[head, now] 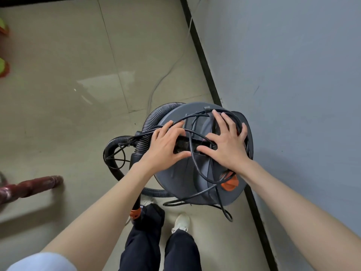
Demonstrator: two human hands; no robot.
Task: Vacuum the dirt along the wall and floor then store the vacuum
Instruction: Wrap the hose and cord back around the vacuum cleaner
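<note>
A dark red wooden furniture leg stands at left.

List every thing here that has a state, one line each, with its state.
vacuum: upright on the floor, beside the wall's black baseboard.
power cord: loosely draped over the vacuum's lid, part trailing onto the floor.
hose: looped beside the canister.
left hand: fingers spread, resting on the lid over the cord.
right hand: fingers spread, pressing on the lid and cord.

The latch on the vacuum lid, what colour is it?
Orange latch, clearest in the head view.
</note>
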